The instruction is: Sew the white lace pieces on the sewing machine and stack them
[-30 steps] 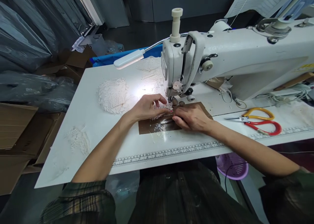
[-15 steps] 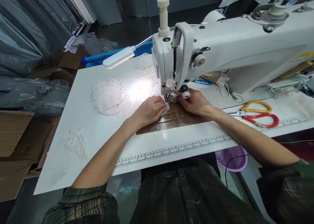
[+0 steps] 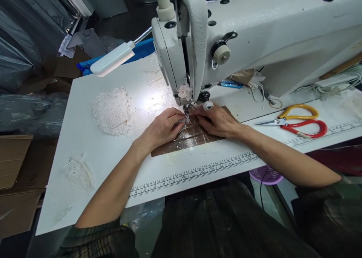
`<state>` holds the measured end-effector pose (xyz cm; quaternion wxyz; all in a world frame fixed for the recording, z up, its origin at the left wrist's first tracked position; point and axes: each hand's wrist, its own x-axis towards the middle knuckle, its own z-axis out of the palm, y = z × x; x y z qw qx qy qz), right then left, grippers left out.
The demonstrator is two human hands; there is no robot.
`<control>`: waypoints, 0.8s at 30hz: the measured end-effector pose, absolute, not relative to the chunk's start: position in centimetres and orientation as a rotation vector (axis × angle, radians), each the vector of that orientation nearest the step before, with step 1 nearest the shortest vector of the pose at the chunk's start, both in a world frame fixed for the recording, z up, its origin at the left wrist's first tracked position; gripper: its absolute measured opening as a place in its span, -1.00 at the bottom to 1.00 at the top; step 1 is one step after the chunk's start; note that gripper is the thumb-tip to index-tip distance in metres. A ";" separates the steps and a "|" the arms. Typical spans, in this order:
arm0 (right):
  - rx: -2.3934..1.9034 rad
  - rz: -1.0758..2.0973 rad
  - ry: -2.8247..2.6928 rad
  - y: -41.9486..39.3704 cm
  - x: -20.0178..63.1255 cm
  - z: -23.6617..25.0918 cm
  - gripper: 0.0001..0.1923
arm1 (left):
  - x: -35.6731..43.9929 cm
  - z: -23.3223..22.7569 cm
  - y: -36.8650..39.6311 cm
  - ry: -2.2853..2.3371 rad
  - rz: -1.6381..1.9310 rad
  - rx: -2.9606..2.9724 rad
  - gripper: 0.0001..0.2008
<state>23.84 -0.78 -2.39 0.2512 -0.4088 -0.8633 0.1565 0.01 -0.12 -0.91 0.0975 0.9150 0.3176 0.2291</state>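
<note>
My left hand (image 3: 166,126) is closed in a pinch on the edge of white lace (image 3: 135,119), just left of the presser foot (image 3: 186,109). A gathered bit of lace shows at its fingertips. From the other side my right hand (image 3: 217,120) comes close to the needle area, its fingers bent together and the index fingertip by the foot. What those fingers hold, if anything, is hidden. Above both hands stands the head of a white sewing machine (image 3: 166,62). A shiny brown plate (image 3: 195,135) lies under the fingers.
A lace bundle (image 3: 111,111) and a smaller lace scrap (image 3: 79,172) lie on the white table (image 3: 107,163). Scissors (image 3: 299,122) with yellow and red handles rest at the right. A lamp (image 3: 113,59) lights the lace. A printed ruler (image 3: 195,177) runs along the front edge.
The view has moved closer to the machine. My right hand has shifted left, its fingertips now nearer the left hand by the foot. The left hand keeps its grip on the lace.
</note>
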 end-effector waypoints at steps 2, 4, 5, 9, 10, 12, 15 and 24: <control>-1.109 0.356 -2.436 -0.8 23.7 -2.3 -0.61 | 0.0 -0.9 -0.1 0.940 0.673 2.718 -0.82; -1.111 0.289 -2.489 -0.8 23.7 -2.5 -0.59 | 0.0 -1.0 -0.1 0.941 0.675 2.733 -0.81; -1.111 0.267 -2.504 -0.8 23.6 -2.6 -0.59 | 0.0 -1.0 0.0 0.937 0.676 2.741 -0.81; -1.120 0.258 -2.520 -0.7 23.5 -3.0 -0.58 | 0.0 -1.3 0.0 0.900 0.673 2.779 -0.79; -1.123 0.261 -2.520 -0.7 23.5 -3.0 -0.58 | 0.0 -1.3 0.1 0.890 0.679 2.798 -0.79; -1.123 0.268 -2.519 -0.8 23.6 -3.1 -0.59 | 0.0 -1.4 0.1 0.869 0.690 2.847 -0.78; -1.101 0.291 -2.503 -0.8 23.7 -3.0 -0.59 | 0.0 -1.6 0.2 0.847 0.651 2.917 -0.77; -1.071 0.201 -2.566 -1.3 23.4 -2.8 -0.63 | 0.3 -0.8 -0.2 0.909 0.489 3.006 -0.74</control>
